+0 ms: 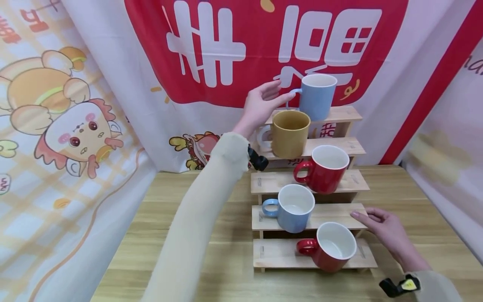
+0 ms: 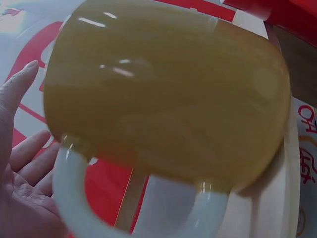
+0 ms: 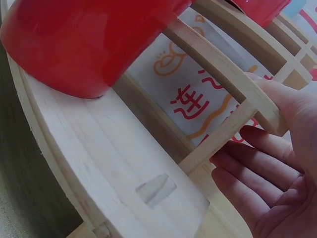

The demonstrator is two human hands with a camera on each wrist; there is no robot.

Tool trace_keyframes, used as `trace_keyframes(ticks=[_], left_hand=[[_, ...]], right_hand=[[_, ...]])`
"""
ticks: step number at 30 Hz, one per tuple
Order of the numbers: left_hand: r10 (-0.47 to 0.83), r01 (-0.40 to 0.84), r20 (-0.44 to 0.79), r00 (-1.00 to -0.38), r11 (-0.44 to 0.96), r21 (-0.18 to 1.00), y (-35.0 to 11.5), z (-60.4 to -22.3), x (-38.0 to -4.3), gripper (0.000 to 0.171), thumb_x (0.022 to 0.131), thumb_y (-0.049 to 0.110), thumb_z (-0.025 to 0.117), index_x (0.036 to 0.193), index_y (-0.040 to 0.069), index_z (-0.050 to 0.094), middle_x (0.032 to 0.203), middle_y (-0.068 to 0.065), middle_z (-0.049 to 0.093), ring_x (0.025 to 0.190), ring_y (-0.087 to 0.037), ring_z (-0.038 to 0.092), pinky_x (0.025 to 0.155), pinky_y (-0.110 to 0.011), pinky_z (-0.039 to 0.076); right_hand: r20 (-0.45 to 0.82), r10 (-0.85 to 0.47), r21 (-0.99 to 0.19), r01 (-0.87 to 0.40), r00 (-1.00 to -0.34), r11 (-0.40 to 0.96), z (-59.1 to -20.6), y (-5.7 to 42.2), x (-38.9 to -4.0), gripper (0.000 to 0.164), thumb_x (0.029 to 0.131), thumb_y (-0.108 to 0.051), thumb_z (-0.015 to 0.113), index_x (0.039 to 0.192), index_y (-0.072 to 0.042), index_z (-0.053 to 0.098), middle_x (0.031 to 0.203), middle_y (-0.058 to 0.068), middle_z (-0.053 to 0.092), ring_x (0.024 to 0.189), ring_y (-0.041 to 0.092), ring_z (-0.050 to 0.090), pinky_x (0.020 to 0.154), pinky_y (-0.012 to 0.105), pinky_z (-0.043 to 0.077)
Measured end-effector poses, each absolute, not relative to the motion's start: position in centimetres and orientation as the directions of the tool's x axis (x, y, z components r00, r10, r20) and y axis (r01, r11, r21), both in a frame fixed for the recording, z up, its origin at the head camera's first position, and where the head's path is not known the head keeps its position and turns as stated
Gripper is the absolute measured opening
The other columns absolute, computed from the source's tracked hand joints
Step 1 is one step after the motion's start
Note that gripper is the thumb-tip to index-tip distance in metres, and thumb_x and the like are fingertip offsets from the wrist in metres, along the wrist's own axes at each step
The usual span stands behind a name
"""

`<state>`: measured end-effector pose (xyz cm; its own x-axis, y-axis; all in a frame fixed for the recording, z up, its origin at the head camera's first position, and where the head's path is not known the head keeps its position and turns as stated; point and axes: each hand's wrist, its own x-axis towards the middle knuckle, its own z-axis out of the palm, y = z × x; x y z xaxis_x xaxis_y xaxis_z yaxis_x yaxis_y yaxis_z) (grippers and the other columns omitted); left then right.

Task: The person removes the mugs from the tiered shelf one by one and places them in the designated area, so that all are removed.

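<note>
Cream fabric sleeve (image 1: 192, 226); left hand (image 1: 261, 102) empty, fingers extended, light-blue cylindrical ceramic mug (image 1: 318, 100) just right. Right hand (image 1: 388, 230) grips tiered pale-wood stand (image 1: 336, 213). Risk: low left-hand retreat topples mustard cylindrical ceramic mug (image 1: 289, 141) below.

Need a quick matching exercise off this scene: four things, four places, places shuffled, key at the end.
Things
1. Left hand
2. Right hand
3. Yellow mug
4. Wooden stand

Places
A. At the right end of the second tier from the bottom
B. Standing on the table
C. Beside the handle of the topmost blue mug
D. On the second tier from the top

Pairs: 1-C, 2-A, 3-D, 4-B
</note>
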<state>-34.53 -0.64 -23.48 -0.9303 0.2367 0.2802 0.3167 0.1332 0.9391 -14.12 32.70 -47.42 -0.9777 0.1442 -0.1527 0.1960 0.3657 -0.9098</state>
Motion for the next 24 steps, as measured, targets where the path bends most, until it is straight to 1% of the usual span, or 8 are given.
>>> trace_keyframes(ticks=[4,7,10,13,17,24], left_hand=[[0.273,0.272,0.219,-0.937,0.173,0.947,0.3,-23.6,-34.9,0.069,0.086,0.039,0.083,0.147,0.024,0.055,0.138,0.01,0.06,0.124,-0.009,0.057,0.096,-0.026,0.053],[0.306,0.246,0.175,-0.936,0.208,0.947,0.8,-23.5,-35.1,0.069,0.087,0.04,0.082,0.148,0.024,0.053,0.138,0.008,0.059,0.123,-0.01,0.056,0.096,-0.027,0.054],[0.328,0.239,0.156,-0.932,0.231,0.943,1.1,-23.4,-35.3,0.066,0.088,0.04,0.08,0.147,0.022,0.056,0.135,0.008,0.062,0.121,-0.011,0.057,0.095,-0.028,0.054],[0.336,0.251,0.162,-0.928,0.242,0.937,1.3,-23.4,-35.4,0.059,0.089,0.039,0.08,0.143,0.021,0.06,0.13,0.007,0.064,0.116,-0.011,0.059,0.093,-0.028,0.055],[0.324,0.256,0.168,-0.931,0.253,0.933,1.5,-23.4,-35.4,0.053,0.089,0.037,0.08,0.138,0.021,0.065,0.124,0.007,0.066,0.11,-0.011,0.06,0.089,-0.029,0.056],[0.238,0.244,0.181,-0.954,0.271,0.931,1.6,-23.3,-35.5,0.037,0.092,0.031,0.079,0.127,0.021,0.073,0.117,0.007,0.069,0.103,-0.013,0.062,0.083,-0.027,0.057]], right_hand=[[-0.156,0.144,-0.911,0.198,-0.977,0.362,-47.4,32.7,-14.0,0.053,0.094,-0.042,0.075,0.122,0.001,0.06,0.099,-0.011,0.072,0.09,-0.001,0.063,0.075,0.019,0.056],[-0.157,0.146,-0.912,0.2,-0.977,0.358,-47.3,32.6,-14.0,0.054,0.094,-0.041,0.075,0.123,0.002,0.06,0.099,-0.011,0.072,0.09,-0.002,0.063,0.076,0.019,0.057],[-0.152,0.149,-0.912,0.197,-0.977,0.361,-47.3,32.6,-14.0,0.055,0.094,-0.041,0.075,0.124,0.003,0.059,0.1,-0.01,0.072,0.091,-0.003,0.063,0.076,0.019,0.057],[-0.149,0.151,-0.912,0.195,-0.977,0.361,-47.3,32.6,-13.9,0.055,0.094,-0.041,0.075,0.123,0.003,0.06,0.1,-0.01,0.072,0.091,-0.002,0.063,0.076,0.019,0.057],[-0.145,0.151,-0.913,0.191,-0.978,0.359,-47.3,32.6,-13.9,0.053,0.094,-0.041,0.075,0.121,0.002,0.06,0.099,-0.012,0.072,0.09,-0.002,0.063,0.076,0.019,0.057],[-0.141,0.155,-0.912,0.189,-0.978,0.363,-47.2,32.6,-13.9,0.052,0.094,-0.042,0.075,0.119,0.002,0.06,0.098,-0.012,0.071,0.09,-0.003,0.063,0.076,0.019,0.057]])
